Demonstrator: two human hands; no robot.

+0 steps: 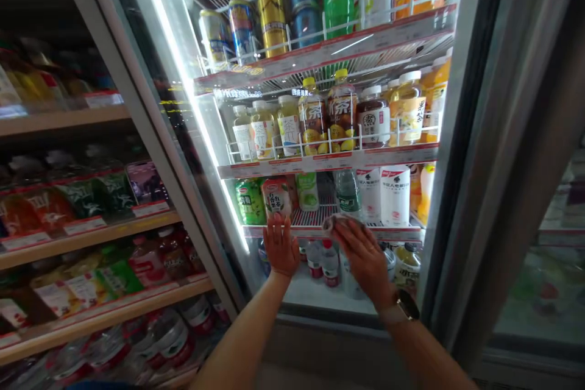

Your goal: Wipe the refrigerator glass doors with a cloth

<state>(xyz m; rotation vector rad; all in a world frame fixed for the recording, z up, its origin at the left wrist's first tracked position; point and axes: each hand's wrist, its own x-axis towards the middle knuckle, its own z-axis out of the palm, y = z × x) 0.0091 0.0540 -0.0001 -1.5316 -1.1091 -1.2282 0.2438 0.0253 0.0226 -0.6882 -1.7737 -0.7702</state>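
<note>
My left hand point(281, 248) has its fingers stretched upward in front of the third shelf, just below a red tea bottle point(276, 197). Whether its palm presses on glass or on the shelf edge, I cannot tell. A crumpled, greyish cloth point(329, 225) is under the fingers of my right hand point(362, 256), level with the same shelf's front rail point(301, 232). Behind the cloth stands a clear bottle with a green label point(348, 194). To its right are white bottles point(395, 196), and a green bottle point(308, 191) stands between both hands.
The lit drinks cooler point(326, 163) holds several shelves of cans and bottles, with bright reflections across its front. On the left, wooden shelves point(91, 244) carry more drinks. A dark metal frame point(466, 152) runs up the right side.
</note>
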